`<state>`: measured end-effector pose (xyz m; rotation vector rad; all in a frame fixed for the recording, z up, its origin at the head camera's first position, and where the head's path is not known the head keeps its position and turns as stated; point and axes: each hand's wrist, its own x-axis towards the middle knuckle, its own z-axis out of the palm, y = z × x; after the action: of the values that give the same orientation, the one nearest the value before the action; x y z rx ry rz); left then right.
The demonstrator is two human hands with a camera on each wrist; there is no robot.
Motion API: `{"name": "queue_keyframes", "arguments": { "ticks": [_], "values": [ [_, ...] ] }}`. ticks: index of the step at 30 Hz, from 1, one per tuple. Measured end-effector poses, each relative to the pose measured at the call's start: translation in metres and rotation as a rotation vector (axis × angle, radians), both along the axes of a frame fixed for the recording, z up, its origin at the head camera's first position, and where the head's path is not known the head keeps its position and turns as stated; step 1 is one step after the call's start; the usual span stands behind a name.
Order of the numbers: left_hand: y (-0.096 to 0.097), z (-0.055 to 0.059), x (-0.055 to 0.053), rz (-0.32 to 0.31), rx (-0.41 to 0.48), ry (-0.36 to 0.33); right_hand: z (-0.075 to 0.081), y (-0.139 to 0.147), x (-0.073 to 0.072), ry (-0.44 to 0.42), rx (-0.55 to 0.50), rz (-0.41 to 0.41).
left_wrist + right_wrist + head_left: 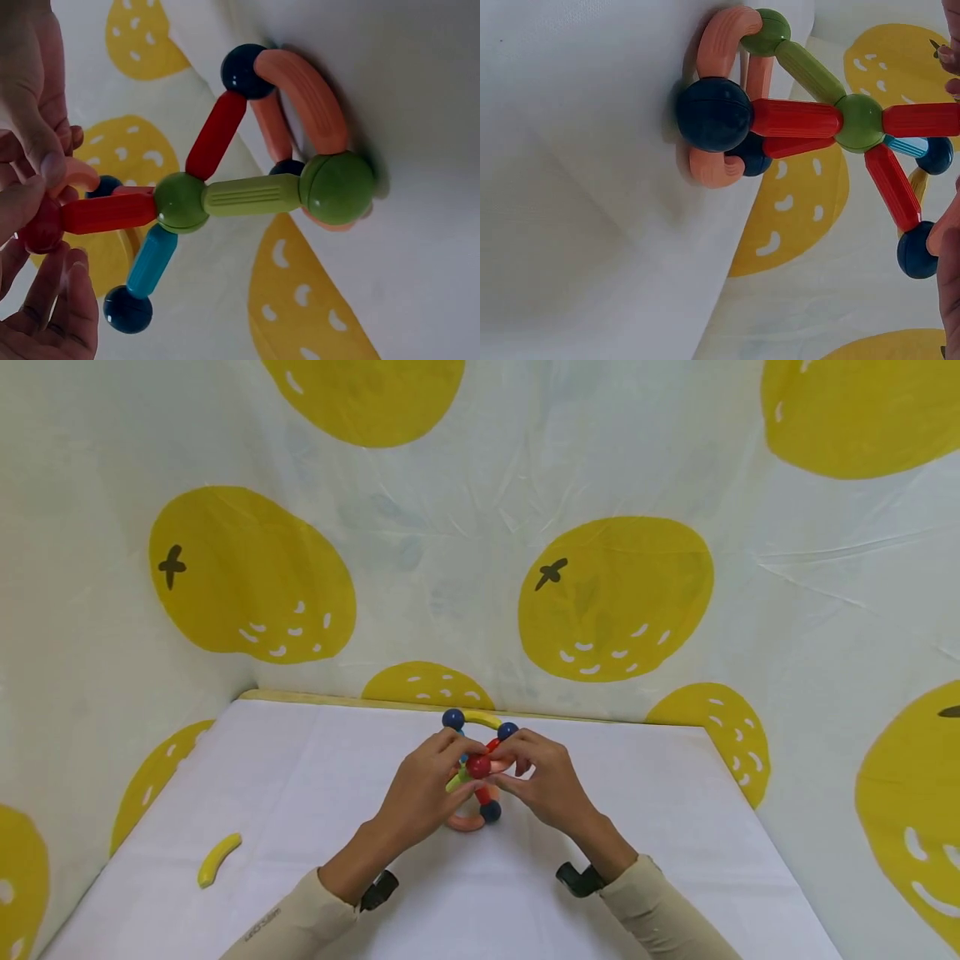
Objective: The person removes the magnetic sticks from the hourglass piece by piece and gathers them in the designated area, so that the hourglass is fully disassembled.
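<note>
A stick-and-ball building toy stands on the table between both hands. Its red ball [478, 766] tops a red rod [109, 214] rising from a green ball [181, 201]. My left hand [427, 789] pinches the red ball between thumb and fingers. My right hand [553, 781] pinches an orange curved rod [79, 175], whose end is right at the red ball. From the green ball, red, blue and light-green rods spread out. The base has orange curved rods [718, 41], dark blue balls [714, 115] and another green ball [337, 187]. A yellow curved rod [482, 719] bridges two dark blue balls behind.
A loose yellow curved rod [219, 860] lies at the left of the white-covered table [675, 843]. Behind the table hangs a white curtain [442, 577] printed with yellow fruit. Dark straps [378, 891] circle the wrists below light sleeves.
</note>
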<state>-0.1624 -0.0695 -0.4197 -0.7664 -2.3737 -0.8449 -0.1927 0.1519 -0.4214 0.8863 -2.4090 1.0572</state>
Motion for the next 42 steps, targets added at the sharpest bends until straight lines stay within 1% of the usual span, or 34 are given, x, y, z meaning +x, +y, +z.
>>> {"name": "queue_keyframes", "arguments": {
  "ticks": [4, 8, 15, 18, 21, 24, 27, 30, 32, 34, 38, 42],
  "values": [
    [0.001, -0.004, -0.001, 0.008, 0.002, 0.007, -0.001, -0.001, 0.000, 0.008, -0.004, 0.006],
    [0.001, -0.008, 0.000, 0.009, 0.020, -0.009, -0.001, -0.002, 0.000, 0.010, -0.001, 0.005],
    [0.000, -0.011, 0.002, -0.003, 0.035, -0.033, -0.002, -0.003, 0.000, 0.011, 0.004, 0.012],
    [-0.001, -0.013, 0.001, 0.013, 0.038, -0.045, -0.003, -0.003, -0.001, 0.010, 0.001, 0.019],
    [-0.002, -0.015, 0.000, 0.034, 0.057, -0.062, -0.003, -0.003, 0.000, 0.007, 0.007, 0.014],
    [-0.003, -0.016, 0.000, 0.032, 0.098, -0.084, -0.002, -0.003, 0.001, 0.003, 0.017, 0.006],
    [-0.005, -0.017, 0.000, 0.017, 0.155, -0.132, -0.001, -0.003, 0.001, 0.002, 0.020, 0.005],
    [-0.006, -0.017, -0.001, 0.008, 0.244, -0.230, -0.002, -0.003, 0.000, 0.002, 0.019, 0.004],
    [-0.007, -0.017, -0.002, 0.013, 0.302, -0.301, -0.002, -0.003, -0.001, 0.004, 0.018, 0.005],
    [-0.010, -0.016, -0.002, 0.020, 0.353, -0.353, -0.002, -0.003, -0.001, 0.003, 0.020, 0.005],
    [-0.016, -0.016, -0.003, 0.036, 0.420, -0.397, -0.002, -0.003, -0.001, -0.001, 0.025, 0.005],
    [-0.026, -0.018, -0.006, 0.057, 0.455, -0.402, -0.002, -0.003, 0.000, -0.007, 0.029, 0.001]
  ]
}}
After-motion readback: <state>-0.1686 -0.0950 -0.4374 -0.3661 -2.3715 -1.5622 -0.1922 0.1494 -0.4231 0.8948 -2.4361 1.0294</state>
